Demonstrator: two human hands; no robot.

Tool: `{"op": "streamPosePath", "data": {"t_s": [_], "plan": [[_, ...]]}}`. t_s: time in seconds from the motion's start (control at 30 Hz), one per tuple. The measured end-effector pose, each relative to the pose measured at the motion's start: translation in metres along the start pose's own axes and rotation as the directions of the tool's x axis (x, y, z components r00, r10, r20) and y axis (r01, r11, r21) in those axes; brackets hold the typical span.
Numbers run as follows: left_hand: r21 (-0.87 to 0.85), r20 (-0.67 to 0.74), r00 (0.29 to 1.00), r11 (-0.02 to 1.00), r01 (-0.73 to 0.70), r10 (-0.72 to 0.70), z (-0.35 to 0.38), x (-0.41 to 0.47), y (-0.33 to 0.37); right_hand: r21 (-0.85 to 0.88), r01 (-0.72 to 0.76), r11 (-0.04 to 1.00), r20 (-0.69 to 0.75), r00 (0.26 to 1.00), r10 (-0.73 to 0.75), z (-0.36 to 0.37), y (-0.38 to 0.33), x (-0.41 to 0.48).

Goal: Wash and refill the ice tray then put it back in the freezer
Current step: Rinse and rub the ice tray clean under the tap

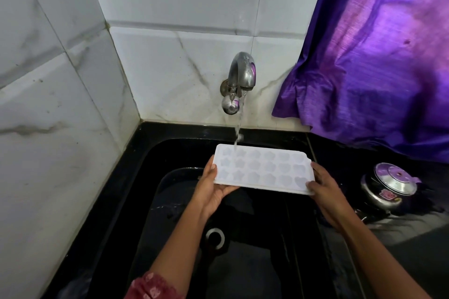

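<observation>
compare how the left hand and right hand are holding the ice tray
The left hand grips the ice tray's left end, thumb on the top face, fingers beneath. The right hand takes the right end, fingers curling around the near corner. The stream from the tap lands nearer the left hand than the right. Both hold the tray above the black sink.

One head-worn wide-angle view looks forward and down, close over the sink. The tap sits near centre toward 12 o'clock, forearms entering from 6 o'clock.
</observation>
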State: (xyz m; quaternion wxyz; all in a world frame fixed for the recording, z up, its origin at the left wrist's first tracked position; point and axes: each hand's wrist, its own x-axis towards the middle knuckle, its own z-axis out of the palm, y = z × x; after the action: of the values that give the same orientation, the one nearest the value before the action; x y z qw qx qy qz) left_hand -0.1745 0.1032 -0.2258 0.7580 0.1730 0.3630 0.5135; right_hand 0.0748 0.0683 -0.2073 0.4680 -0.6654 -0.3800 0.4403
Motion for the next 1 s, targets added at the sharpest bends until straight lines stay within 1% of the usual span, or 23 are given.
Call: {"op": "streamPosePath", "data": {"t_s": [0.23, 0.3, 0.37, 0.43, 0.47, 0.5, 0.53, 0.57, 0.6, 0.63, 0.67, 0.7, 0.73, 0.8, 0.83, 0.9, 0.93, 1.0], "plan": [[0.067, -0.127, 0.988, 0.995, -0.080, 0.088, -0.045, -0.018, 0.007, -0.021, -0.041, 0.999, 0.126, 0.991, 0.043, 0.043, 0.006, -0.006], [0.087, -0.151, 0.981, 0.990, -0.109, 0.121, -0.060, -0.023, 0.011, -0.005, -0.060, 0.998, 0.188, 0.980, 0.060, 0.057, 0.006, -0.007], [0.085, -0.181, 0.972, 0.987, -0.137, 0.150, -0.072, -0.029, 0.017, -0.033, -0.074, 0.997, 0.244, 0.967, 0.080, 0.071, 0.003, -0.005], [0.078, -0.208, 0.963, 0.984, -0.160, 0.173, -0.083, -0.034, 0.022, -0.174, -0.028, 0.984, 0.229, 0.971, 0.068, 0.082, -0.005, 0.004], [0.084, -0.218, 0.959, 0.982, -0.169, 0.184, -0.088, -0.036, 0.024, -0.274, 0.032, 0.961, 0.195, 0.981, 0.023, 0.087, -0.014, 0.010], [0.094, -0.221, 0.956, 0.980, -0.174, 0.191, -0.092, -0.038, 0.027, -0.372, 0.137, 0.918, 0.168, 0.983, -0.079, 0.092, -0.023, 0.018], [0.104, -0.219, 0.956, 0.979, -0.175, 0.194, -0.095, -0.040, 0.028, -0.460, 0.269, 0.846, 0.175, 0.962, -0.211, 0.097, -0.036, 0.026], [0.111, -0.220, 0.956, 0.979, -0.173, 0.194, -0.097, -0.041, 0.029, -0.539, 0.406, 0.738, 0.221, 0.914, -0.342, 0.103, -0.048, 0.033], [0.114, -0.222, 0.956, 0.979, -0.171, 0.193, -0.099, -0.042, 0.030, -0.615, 0.515, 0.597, 0.280, 0.850, -0.446, 0.109, -0.063, 0.038], [0.114, -0.224, 0.956, 0.979, -0.170, 0.192, -0.099, -0.043, 0.029, -0.678, 0.589, 0.440, 0.343, 0.782, -0.520, 0.116, -0.076, 0.043], [0.113, -0.225, 0.955, 0.979, -0.170, 0.192, -0.100, -0.044, 0.028, -0.723, 0.629, 0.283, 0.411, 0.722, -0.556, 0.123, -0.090, 0.047], [0.110, -0.224, 0.955, 0.979, -0.171, 0.192, -0.099, -0.045, 0.027, -0.746, 0.650, 0.148, 0.475, 0.673, -0.567, 0.130, -0.101, 0.053], [0.106, -0.224, 0.955, 0.979, -0.172, 0.192, -0.100, -0.045, 0.026, -0.751, 0.659, 0.039, 0.531, 0.639, -0.556, 0.136, -0.110, 0.058], [0.094, -0.228, 0.955, 0.980, -0.175, 0.192, -0.100, -0.045, 0.024, -0.738, 0.664, -0.116, 0.612, 0.588, -0.529, 0.146, -0.122, 0.067], [0.089, -0.230, 0.954, 0.980, -0.177, 0.193, -0.100, -0.046, 0.023, -0.735, 0.654, -0.176, 0.636, 0.577, -0.513, 0.150, -0.125, 0.071], [0.089, -0.235, 0.952, 0.980, -0.181, 0.197, -0.101, -0.045, 0.022, -0.757, 0.595, -0.270, 0.637, 0.582, -0.505, 0.156, -0.129, 0.078], [0.092, -0.238, 0.951, 0.979, -0.180, 0.197, -0.102, -0.045, 0.022, -0.758, 0.559, -0.336, 0.645, 0.569, -0.510, 0.158, -0.132, 0.080], [0.092, -0.240, 0.951, 0.980, -0.179, 0.196, -0.104, -0.045, 0.022, -0.723, 0.467, -0.509, 0.686, 0.570, -0.453, 0.164, -0.136, 0.082]]}}
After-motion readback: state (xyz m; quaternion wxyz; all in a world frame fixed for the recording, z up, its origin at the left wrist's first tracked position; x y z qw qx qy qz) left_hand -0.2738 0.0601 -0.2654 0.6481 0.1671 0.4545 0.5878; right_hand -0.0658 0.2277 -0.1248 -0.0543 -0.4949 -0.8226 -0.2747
